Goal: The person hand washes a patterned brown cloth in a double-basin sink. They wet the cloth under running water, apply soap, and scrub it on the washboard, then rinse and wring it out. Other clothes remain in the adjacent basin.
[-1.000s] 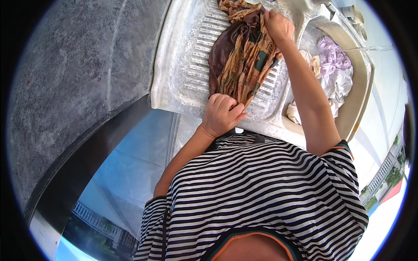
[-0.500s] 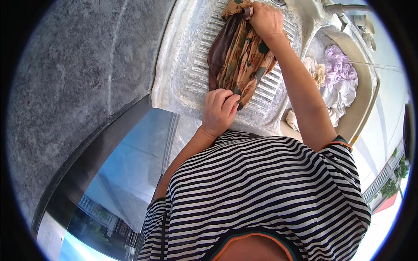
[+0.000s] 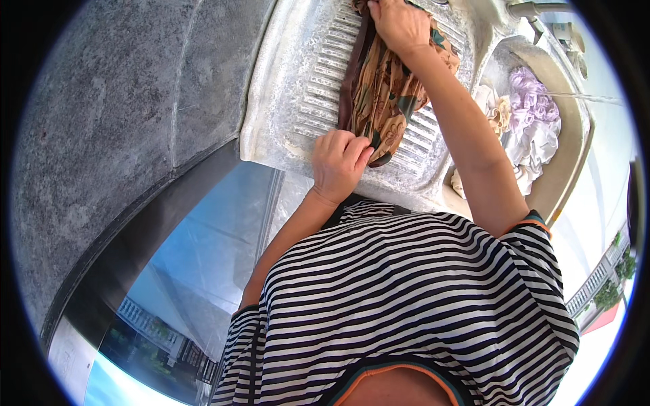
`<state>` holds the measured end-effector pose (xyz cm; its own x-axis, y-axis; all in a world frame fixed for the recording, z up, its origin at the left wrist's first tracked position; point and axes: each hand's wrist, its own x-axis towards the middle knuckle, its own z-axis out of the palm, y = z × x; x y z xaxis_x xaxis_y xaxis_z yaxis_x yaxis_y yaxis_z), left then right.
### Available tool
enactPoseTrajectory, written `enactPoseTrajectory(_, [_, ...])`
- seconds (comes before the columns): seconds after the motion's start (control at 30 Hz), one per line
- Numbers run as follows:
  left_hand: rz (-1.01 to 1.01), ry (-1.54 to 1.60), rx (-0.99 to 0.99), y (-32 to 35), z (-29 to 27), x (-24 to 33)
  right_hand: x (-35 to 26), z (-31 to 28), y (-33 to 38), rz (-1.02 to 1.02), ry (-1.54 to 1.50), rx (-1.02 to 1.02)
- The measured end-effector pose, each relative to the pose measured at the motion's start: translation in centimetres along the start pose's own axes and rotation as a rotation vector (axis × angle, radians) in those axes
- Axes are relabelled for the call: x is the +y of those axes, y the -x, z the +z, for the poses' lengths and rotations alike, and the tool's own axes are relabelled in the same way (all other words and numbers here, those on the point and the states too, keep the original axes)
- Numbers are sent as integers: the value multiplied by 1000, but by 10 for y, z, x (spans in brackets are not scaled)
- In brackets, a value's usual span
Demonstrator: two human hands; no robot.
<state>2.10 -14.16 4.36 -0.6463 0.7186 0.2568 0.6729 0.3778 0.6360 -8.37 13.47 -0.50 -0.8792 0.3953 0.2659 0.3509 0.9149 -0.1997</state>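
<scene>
A wet-looking tan and brown floral cloth (image 3: 389,95), with a dark brown strip along its left side, lies bunched lengthwise on the ribbed washboard (image 3: 323,95) of a pale, worn sink. At its near end, my left hand (image 3: 338,162) is closed, with the thumb and fingers pinching the fabric close to the board's front edge. My right hand (image 3: 403,30) grips the cloth's far end, fingers curled over it near the top of the view. Between my two hands the folds run stretched along the ribs. Part of the far end is cut off by the picture's edge.
To the right, the sink's basin (image 3: 572,145) holds crumpled lilac cloth (image 3: 528,98) and white cloth (image 3: 535,149). A tap (image 3: 538,10) stands at the upper right, and a thin streak like running water crosses above the basin. A grey stone-like surface (image 3: 101,101) fills the left side.
My right hand has moved left and slightly farther away with the cloth's far end. The cloth looks flatter and narrower, its dark strip pulled in. My left hand still pinches the near end.
</scene>
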Motion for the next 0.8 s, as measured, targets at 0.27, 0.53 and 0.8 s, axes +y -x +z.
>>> enactPoseTrajectory(0.27, [109, 112, 3, 35, -11, -12, -58, -15, 72, -685, -220, 30])
enactPoseTrajectory(0.53, [1, 148, 139, 37, -5, -9, -67, -12, 67, -304, -180, -167])
enactPoseTrajectory(0.8, [42, 149, -27, 25, -8, -9, 27, -19, 32, -329, 146, 135])
